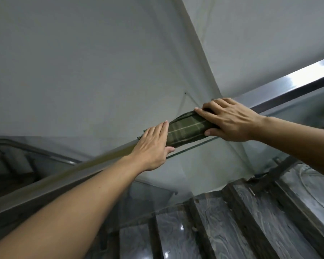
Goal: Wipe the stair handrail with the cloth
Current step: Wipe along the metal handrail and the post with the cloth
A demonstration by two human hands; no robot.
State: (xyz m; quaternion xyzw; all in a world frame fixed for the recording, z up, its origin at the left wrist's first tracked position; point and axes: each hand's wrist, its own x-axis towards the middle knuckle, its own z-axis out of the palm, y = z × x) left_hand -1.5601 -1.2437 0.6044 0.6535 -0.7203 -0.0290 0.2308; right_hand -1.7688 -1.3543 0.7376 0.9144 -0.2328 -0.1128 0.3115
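I see folded green plaid cloth [185,132] over handrail [295,82], right hand [230,120] gripping it, left hand [153,146] pressing flat-fingered.

Pale grey walls [82,62] met in a corner overhead. Below on the right, glossy grey marble steps [238,230] with dark edges showed behind a glass panel [204,174].

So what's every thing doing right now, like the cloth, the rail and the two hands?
cloth: folded, wrapped over the handrail, between both hands.
handrail: sloping, shiny, bare beyond the hands.
left hand: fingers straight, pressing the cloth's lower end.
right hand: fingers draped over the cloth's upper end, thumb on the near side, gripping it.
glass panel: see-through, under the handrail.
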